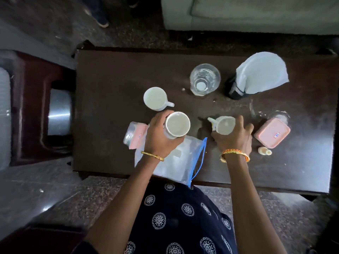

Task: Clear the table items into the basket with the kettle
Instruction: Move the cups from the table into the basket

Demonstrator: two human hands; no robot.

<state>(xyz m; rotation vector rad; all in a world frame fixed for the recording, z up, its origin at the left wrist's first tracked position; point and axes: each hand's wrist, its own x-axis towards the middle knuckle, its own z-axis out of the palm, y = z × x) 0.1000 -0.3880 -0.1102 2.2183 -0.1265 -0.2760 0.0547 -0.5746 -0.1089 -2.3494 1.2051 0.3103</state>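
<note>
My left hand (159, 135) grips a white mug (177, 124) lifted over the dark table (113, 79), above a clear zip bag with a blue seal (187, 160). My right hand (234, 136) is closed around a second white mug (224, 125) whose handle points left. A third white mug (156, 99) stands just behind my left hand. A clear glass jar (204, 80) stands at the back. One pink-lidded box (272, 132) lies right of my right hand and another (135, 137) left of my left hand. A small bottle (265, 151) lies near the right box.
A black mesh holder with white paper napkins (256, 74) stands at the table's back right. A dark red stool-like stand (34, 110) with a shiny metal thing (59, 111) in it sits left of the table. A pale sofa (247, 13) lies beyond.
</note>
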